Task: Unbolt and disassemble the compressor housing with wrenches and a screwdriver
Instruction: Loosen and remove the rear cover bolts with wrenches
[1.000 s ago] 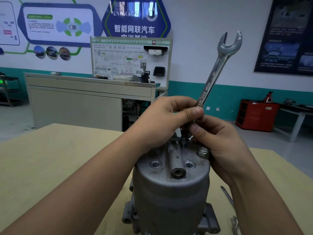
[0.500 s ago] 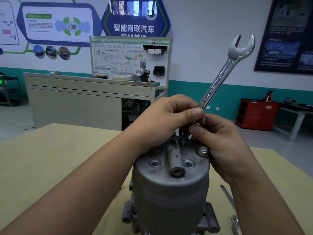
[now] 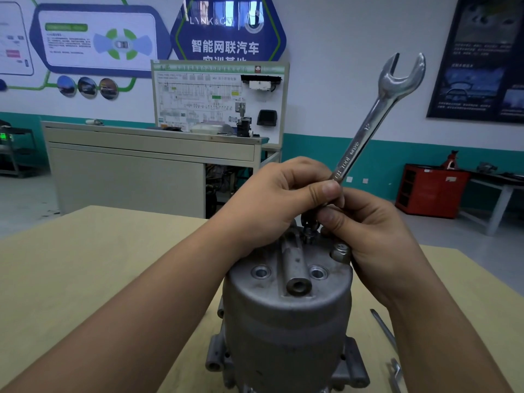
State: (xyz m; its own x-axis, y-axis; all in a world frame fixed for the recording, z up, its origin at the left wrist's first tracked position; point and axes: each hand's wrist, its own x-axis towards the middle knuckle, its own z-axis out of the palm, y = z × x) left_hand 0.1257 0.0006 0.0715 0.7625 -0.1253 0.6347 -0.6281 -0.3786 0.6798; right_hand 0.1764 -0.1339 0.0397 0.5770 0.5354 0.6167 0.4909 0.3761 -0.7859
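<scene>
Compressor housing (image 3: 286, 316) stood on end near the front edge of the tan table (image 3: 85, 265), capped end uppermost. The left hand (image 3: 278, 202) pinches the shank of the wrench (image 3: 365, 137) between curled fingers and thumb. The right hand (image 3: 374, 239) pinches the shank just below, its fingers closed round the tool's lower end above the far bolt (image 3: 309, 236). The wrench leans up and to the right, its open end free in the air. Whether the lower end sits on the bolt cannot be told, since the fingers hide it. A second bolt head (image 3: 340, 252) stands at the right rim, just beside the right hand. The step appears to be freeing the far bolt. To do this well, seat the wrench fully on the flats before turning, and brace the casting with one hand (an upright housing would probably rock under a sideways pull). The shank is stamped "12", with lettering that includes "TOOL". The blue wall sign (image 3: 226, 32) reads "LYNK & CO" above "智能网联汽车". A slim tool (image 3: 382, 327) lies on the table to the right.
</scene>
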